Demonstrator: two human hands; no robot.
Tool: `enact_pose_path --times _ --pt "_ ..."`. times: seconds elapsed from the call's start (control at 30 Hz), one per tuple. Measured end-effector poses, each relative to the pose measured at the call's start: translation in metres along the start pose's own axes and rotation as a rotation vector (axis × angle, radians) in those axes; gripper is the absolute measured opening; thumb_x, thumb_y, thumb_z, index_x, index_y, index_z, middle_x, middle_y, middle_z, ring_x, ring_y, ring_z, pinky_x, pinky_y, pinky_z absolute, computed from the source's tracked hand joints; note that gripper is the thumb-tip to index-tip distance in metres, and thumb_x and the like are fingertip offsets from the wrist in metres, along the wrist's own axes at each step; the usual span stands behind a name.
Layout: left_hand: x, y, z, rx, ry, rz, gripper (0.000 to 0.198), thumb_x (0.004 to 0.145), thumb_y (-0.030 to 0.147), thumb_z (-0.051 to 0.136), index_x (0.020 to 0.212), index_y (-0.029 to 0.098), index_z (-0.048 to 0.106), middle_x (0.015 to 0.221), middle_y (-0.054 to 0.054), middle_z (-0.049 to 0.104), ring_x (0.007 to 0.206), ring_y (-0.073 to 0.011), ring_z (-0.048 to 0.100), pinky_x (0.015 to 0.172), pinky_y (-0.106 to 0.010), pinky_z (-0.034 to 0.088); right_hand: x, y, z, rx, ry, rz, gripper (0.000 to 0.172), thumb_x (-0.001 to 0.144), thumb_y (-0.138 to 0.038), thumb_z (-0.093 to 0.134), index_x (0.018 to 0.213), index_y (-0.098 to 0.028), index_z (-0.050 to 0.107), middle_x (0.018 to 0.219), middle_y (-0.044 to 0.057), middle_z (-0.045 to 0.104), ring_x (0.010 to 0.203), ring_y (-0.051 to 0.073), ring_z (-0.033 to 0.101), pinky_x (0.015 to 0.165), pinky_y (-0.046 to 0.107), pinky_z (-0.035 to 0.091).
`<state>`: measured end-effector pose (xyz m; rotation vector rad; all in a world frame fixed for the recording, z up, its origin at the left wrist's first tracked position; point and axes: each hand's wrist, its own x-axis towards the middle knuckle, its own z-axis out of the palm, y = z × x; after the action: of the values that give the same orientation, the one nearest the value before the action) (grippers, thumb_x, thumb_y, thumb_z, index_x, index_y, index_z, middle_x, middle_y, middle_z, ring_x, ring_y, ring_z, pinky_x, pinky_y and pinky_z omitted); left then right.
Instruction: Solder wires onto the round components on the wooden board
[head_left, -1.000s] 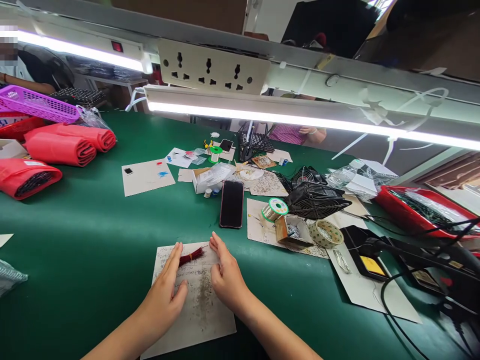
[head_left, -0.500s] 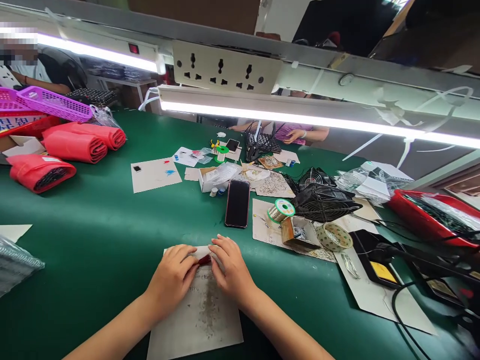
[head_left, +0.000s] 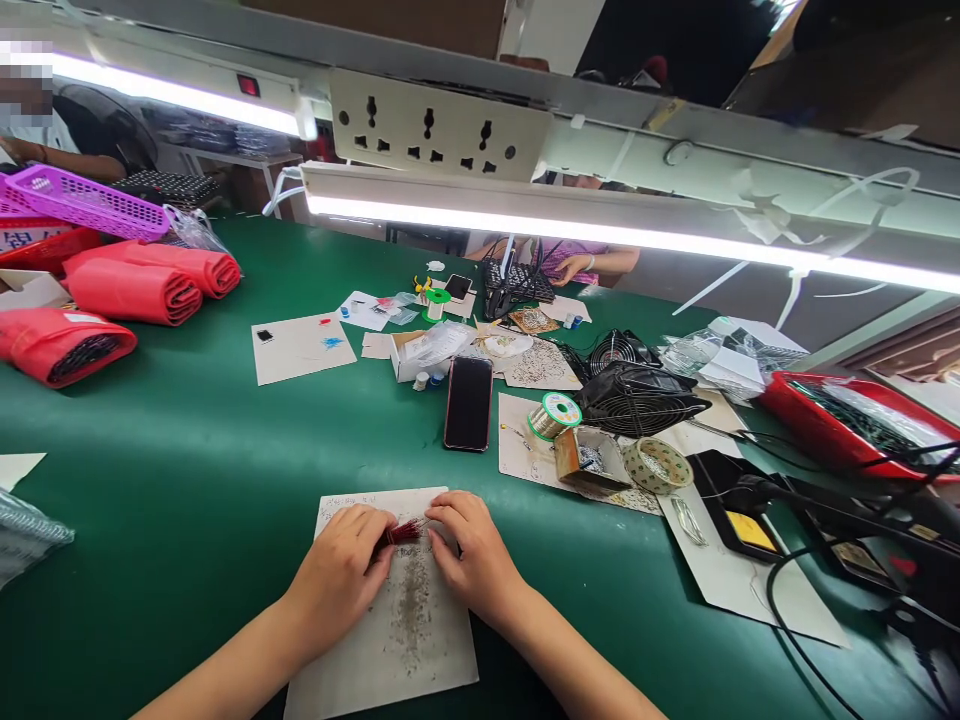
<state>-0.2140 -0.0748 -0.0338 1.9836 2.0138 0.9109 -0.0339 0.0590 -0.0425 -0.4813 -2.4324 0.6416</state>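
Note:
A small bundle of red wires (head_left: 403, 532) lies on a stained white card (head_left: 390, 640) at the near edge of the green table (head_left: 187, 460). My left hand (head_left: 341, 570) is curled round the bundle's left end, fingers closed on it. My right hand (head_left: 476, 555) rests on the card at the bundle's right end, fingertips bent down against the wire tips. Whether the right fingers pinch the wires is hard to make out.
A black phone (head_left: 468, 403) lies just beyond the card. To the right are a solder spool (head_left: 553, 415), a small box of parts (head_left: 589, 458), a tape roll (head_left: 654, 466), black fans (head_left: 637, 395) and a soldering station (head_left: 739, 500) with cables. Red bags (head_left: 131, 290) lie far left. Another person's hand (head_left: 574, 268) works across the table.
My left hand went from flat beside the bundle to closed over its left end. Both hands and the bundle have drawn nearer to me on the card.

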Motion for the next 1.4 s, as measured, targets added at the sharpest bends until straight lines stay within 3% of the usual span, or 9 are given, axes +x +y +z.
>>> enact_pose_path --times 0.3,0.43,0.67,0.93,1.1,1.2,1.27,1.33,1.4 --pt "-0.002 -0.003 0.003 -0.015 0.012 -0.015 0.024 0.096 0.016 0.051 0.119 0.024 0.054 0.102 -0.004 0.069 0.091 -0.0238 0.065 0.082 -0.041 0.054 0.005 0.001 -0.002 -0.055 -0.056 -0.039 0.023 0.091 -0.001 0.055 0.104 -0.018 0.064 0.105 0.01 0.068 0.098 0.024 0.06 0.087 0.04 0.052" --pt "-0.003 -0.004 0.004 -0.016 0.023 -0.016 0.026 0.097 0.018 0.051 0.122 0.024 0.053 0.106 -0.006 0.07 0.095 -0.0247 0.066 0.084 -0.043 0.055 0.008 0.0 -0.005 -0.12 -0.08 -0.09 0.015 0.095 -0.005 0.055 0.095 -0.016 0.065 0.099 0.01 0.067 0.092 0.023 0.059 0.082 0.038 0.051" --pt "-0.002 -0.004 0.004 -0.018 0.02 -0.022 0.027 0.097 0.019 0.049 0.124 0.023 0.053 0.107 -0.007 0.07 0.096 -0.025 0.067 0.086 -0.043 0.056 0.012 -0.013 -0.015 -0.273 -0.142 -0.24 0.025 0.097 -0.003 0.045 0.096 -0.014 0.068 0.089 0.012 0.066 0.083 0.025 0.055 0.077 0.041 0.048" --pt "-0.002 -0.005 0.003 -0.027 0.002 -0.017 0.029 0.098 0.019 0.05 0.127 0.022 0.051 0.109 -0.008 0.07 0.098 -0.026 0.066 0.087 -0.044 0.055 0.021 -0.029 -0.016 -0.534 -0.248 -0.384 0.032 0.09 -0.001 0.041 0.098 -0.013 0.069 0.083 0.015 0.065 0.079 0.03 0.053 0.092 0.052 0.047" --pt "-0.002 -0.005 0.004 -0.052 -0.023 -0.032 0.03 0.098 0.018 0.049 0.128 0.021 0.052 0.108 -0.008 0.07 0.098 -0.0256 0.065 0.088 -0.044 0.054 0.023 -0.033 -0.01 -0.525 -0.285 -0.431 0.029 0.088 -0.001 0.044 0.095 -0.012 0.07 0.079 0.012 0.064 0.073 0.027 0.052 0.077 0.046 0.05" --pt "-0.002 -0.005 0.002 -0.074 -0.04 -0.049 0.031 0.098 0.019 0.049 0.128 0.021 0.053 0.109 -0.007 0.069 0.099 -0.0253 0.064 0.089 -0.044 0.052 0.023 -0.034 -0.009 -0.511 -0.275 -0.391 0.03 0.088 -0.001 0.046 0.104 -0.008 0.069 0.089 0.015 0.067 0.079 0.028 0.055 0.075 0.045 0.051" --pt "-0.001 -0.004 -0.001 -0.085 -0.047 -0.069 0.031 0.095 0.019 0.052 0.126 0.021 0.055 0.114 -0.009 0.068 0.103 -0.0273 0.062 0.09 -0.046 0.05 0.025 -0.034 -0.008 -0.462 -0.275 -0.336 0.032 0.089 -0.005 0.05 0.117 -0.004 0.065 0.109 0.02 0.068 0.096 0.031 0.058 0.085 0.047 0.051" --pt "0.0 -0.005 -0.005 -0.094 -0.052 -0.098 0.026 0.091 0.019 0.055 0.117 0.02 0.06 0.117 -0.011 0.066 0.106 -0.0305 0.059 0.092 -0.05 0.048 0.027 -0.032 -0.004 -0.366 -0.304 -0.284 0.037 0.09 -0.01 0.055 0.126 -0.004 0.061 0.124 0.023 0.064 0.111 0.035 0.056 0.095 0.051 0.049" --pt "0.001 -0.006 -0.009 -0.113 -0.064 -0.13 0.014 0.089 0.02 0.054 0.1 0.019 0.063 0.111 -0.011 0.066 0.102 -0.0315 0.058 0.089 -0.052 0.046 0.029 -0.029 0.003 -0.276 -0.342 -0.253 0.032 0.091 -0.01 0.056 0.121 -0.006 0.063 0.122 0.022 0.066 0.113 0.036 0.057 0.097 0.052 0.049"
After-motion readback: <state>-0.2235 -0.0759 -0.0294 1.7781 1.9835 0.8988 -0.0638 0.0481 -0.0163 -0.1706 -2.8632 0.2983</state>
